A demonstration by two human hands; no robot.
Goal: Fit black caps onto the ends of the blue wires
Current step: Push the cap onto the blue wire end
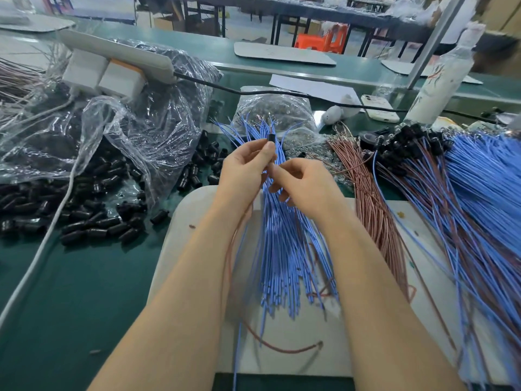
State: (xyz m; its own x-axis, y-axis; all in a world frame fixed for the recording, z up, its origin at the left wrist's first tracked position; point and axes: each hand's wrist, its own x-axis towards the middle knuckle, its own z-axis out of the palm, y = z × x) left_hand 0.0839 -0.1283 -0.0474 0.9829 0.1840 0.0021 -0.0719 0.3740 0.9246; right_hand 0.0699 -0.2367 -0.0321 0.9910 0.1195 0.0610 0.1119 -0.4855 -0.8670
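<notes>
Your left fingers [267, 153] pinch a single black cap [271, 137] between thumb and forefinger, its body raised clear of the fingertips, probably so the opening stays free to take a wire. Your left hand [242, 170] sits at about 11 o'clock from your right hand [307, 187], and the two are nearly touching. Your right fingers [282, 172] are curled in a pinch just below the cap; they seem to grip one strand of the blue wires [282, 244] near its tip, though blur hides the tip itself. A grip that close to the end would stop the thin strand buckling as you push it in. The bundle fans out beneath both hands on the white board [191, 215], running from 12 o'clock down to 6, so the next strand is right under your fingers. Loose caps [84, 218] spill from a plastic bag [127, 131] at 9 o'clock, within easy reach of the left hand. At 3 o'clock lie brown wires [372, 210] and, beyond them, a heap of wires with black caps on [417, 136], kept apart from the bare ones. The cap in hand looks not yet seated.
</notes>
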